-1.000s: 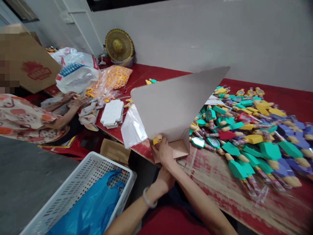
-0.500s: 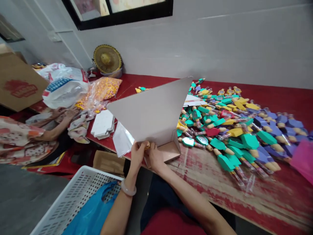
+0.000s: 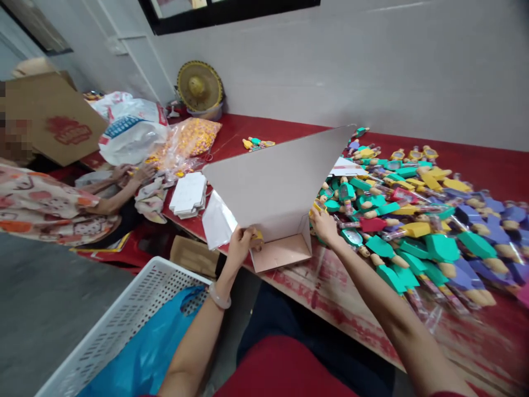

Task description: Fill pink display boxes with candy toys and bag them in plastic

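A white-grey cardboard box (image 3: 285,258) stands at the table's front edge, its tall lid panel (image 3: 276,184) raised and its inside brown. At the box's left end, my left hand (image 3: 240,247) is closed on a small yellow toy (image 3: 257,239) with a wooden-looking end. My right hand (image 3: 325,225) is just beyond the box's right end, at the near left of a toy pile (image 3: 397,215). Its fingers are closed round a yellow-edged toy (image 3: 314,208), partly hidden. The pile holds green, purple, yellow and red paddle-shaped toys with rounded tan ends and clear tubes.
Left of the box are a clear plastic sheet (image 3: 218,220) and stacked white cards (image 3: 188,196). Farther left, a co-worker's hands (image 3: 138,175) touch a bag of small yellow pieces (image 3: 194,138). A white basket (image 3: 136,295) with a blue bag (image 3: 152,342) stands below left.
My right hand has left the box's front and moved right to the toy pile. My left hand stays at the box's left end with the yellow toy. The view has shifted slightly.
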Tool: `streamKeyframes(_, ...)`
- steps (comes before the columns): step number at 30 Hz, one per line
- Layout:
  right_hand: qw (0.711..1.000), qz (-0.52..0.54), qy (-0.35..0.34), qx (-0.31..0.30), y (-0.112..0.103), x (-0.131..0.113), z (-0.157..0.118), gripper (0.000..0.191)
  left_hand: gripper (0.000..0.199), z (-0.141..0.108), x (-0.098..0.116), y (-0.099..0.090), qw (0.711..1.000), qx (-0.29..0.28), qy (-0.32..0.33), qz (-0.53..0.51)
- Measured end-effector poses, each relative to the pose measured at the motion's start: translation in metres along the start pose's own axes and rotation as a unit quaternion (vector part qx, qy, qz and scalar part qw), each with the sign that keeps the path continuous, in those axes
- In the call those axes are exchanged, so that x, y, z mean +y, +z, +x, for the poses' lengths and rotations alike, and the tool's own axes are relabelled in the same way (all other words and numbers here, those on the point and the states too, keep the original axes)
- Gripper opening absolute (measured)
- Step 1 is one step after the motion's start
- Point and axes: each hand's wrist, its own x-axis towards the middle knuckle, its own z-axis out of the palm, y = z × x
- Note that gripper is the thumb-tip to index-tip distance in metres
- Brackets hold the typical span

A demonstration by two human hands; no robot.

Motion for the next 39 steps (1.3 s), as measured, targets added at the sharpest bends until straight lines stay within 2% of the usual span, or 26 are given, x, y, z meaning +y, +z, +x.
streamKeyframes(2,1.0,0.014,-0.008,-0.005,-0.008,0.005,-0.023,0.044,0.028,0.002,-0.003,-0.002,1.0,-0.012,0.012,0.012)
streamKeyframes(3,1.0,0.022,-0.004,0.002,-0.019,0.012,-0.041,0.045,0.028,0.003,-0.005,-0.003,0.999,-0.015,0.022,0.02)
streamKeyframes(5,0.998,0.045,0.019,0.035,-0.052,0.027,-0.083,0.049,0.027,0.004,-0.012,-0.003,0.998,-0.011,0.055,0.027)
streamKeyframes(6,0.993,0.077,0.04,0.076,-0.071,0.034,-0.106,0.05,0.03,0.005,-0.017,-0.002,0.996,-0.001,0.082,0.027)
streamKeyframes(8,0.983,0.114,0.049,0.137,-0.103,0.037,-0.15,0.051,0.041,0.006,-0.027,-0.001,0.985,0.029,0.165,0.029)
streamKeyframes(10,0.983,0.135,-0.009,0.126,-0.116,0.022,-0.181,0.046,0.043,0.007,-0.037,-0.004,0.959,0.058,0.273,0.047)
streamKeyframes(12,0.98,0.16,-0.096,0.066,-0.103,-0.01,-0.196,0.04,0.036,0.005,-0.044,-0.01,0.924,0.072,0.366,0.086)
streamKeyframes(14,0.972,0.159,-0.175,0.003,-0.071,-0.047,-0.196,0.038,0.035,0.002,-0.047,-0.019,0.893,0.071,0.42,0.142)
streamKeyframes(16,0.968,0.096,-0.229,-0.043,-0.035,-0.079,-0.188,0.036,0.034,-0.006,-0.042,-0.028,0.862,0.091,0.449,0.215)
streamKeyframes(18,0.962,0.001,-0.259,-0.085,-0.009,-0.102,-0.178,0.035,0.028,-0.015,-0.032,-0.033,0.828,0.121,0.466,0.289)
streamKeyframes(19,0.956,-0.042,-0.269,-0.109,-0.003,-0.11,-0.174,0.035,0.027,-0.019,-0.025,-0.033,0.812,0.109,0.475,0.322)
streamKeyframes(20,0.948,-0.076,-0.277,-0.133,0.0,-0.116,-0.171,0.036,0.028,-0.022,-0.016,-0.031,0.796,0.066,0.487,0.354)
streamKeyframes(22,0.93,-0.124,-0.301,-0.172,-0.002,-0.124,-0.167,0.037,0.035,-0.022,0.0,-0.02,0.755,-0.108,0.488,0.425)
streamKeyframes(24,0.911,-0.153,-0.33,-0.195,-0.007,-0.13,-0.167,0.037,0.039,-0.017,0.013,0.001,0.696,-0.295,0.437,0.488)
streamKeyframes(26,0.898,-0.169,-0.347,-0.212,-0.009,-0.136,-0.17,0.041,0.036,-0.01,0.019,0.029,0.651,-0.398,0.373,0.528)
streamKeyframes(29,0.891,-0.183,-0.342,-0.238,-0.006,-0.14,-0.178,0.051,0.02,-0.003,0.013,0.071,0.622,-0.437,0.338,0.556)
streamKeyframes(31,0.896,-0.184,-0.32,-0.246,-0.003,-0.139,-0.183,0.054,0.009,0.0,0.008,0.085,0.614,-0.444,0.331,0.563)
streamKeyframes(32,0.902,-0.18,-0.306,-0.247,-0.003,-0.137,-0.184,0.054,0.01,0.001,0.009,0.085,0.612,-0.447,0.328,0.563)
streamKeyframes(34,0.913,-0.165,-0.28,-0.247,-0.005,-0.132,-0.185,0.049,0.015,0.004,0.017,0.07,0.618,-0.442,0.325,0.563)
streamKeyframes(36,0.92,-0.149,-0.261,-0.252,-0.01,-0.127,-0.183,0.044,0.018,0.007,0.034,0.039,0.63,-0.418,0.321,0.571)
streamKeyframes(39,0.921,-0.136,-0.255,-0.261,-0.017,-0.121,-0.178,0.041,0.015,0.01,0.062,-0.013,0.663,-0.382,0.283,0.578)
